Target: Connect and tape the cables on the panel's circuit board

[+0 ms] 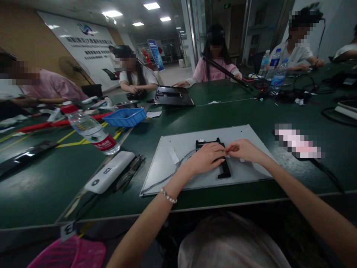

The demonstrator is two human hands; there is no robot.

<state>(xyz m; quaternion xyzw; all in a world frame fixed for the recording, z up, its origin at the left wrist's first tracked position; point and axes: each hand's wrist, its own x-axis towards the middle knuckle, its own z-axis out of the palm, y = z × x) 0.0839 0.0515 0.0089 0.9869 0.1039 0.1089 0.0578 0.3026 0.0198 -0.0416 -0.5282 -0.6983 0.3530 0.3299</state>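
A flat white panel (161,163) lies on the green table in front of me, with a black plastic frame (224,171) on it. My left hand (208,158) rests over that frame, fingers stretched out and thumb apart, hiding much of its middle. Just to the right, my right hand (243,150) has its thumb and fingertips pinched together close to my left fingertips. Whatever the pinch holds is too small or hidden to make out. A thin grey cable (160,182) runs along the panel's left part and passes behind my left hand. Near it is a pale strip (174,155).
Left of the panel are glasses (129,173), a white power bank (110,173), a red-capped water bottle (92,130) and a blue tray (125,118). A phone (297,141) with a cable lies right. Several people sit around; one touches a dark panel (174,96).
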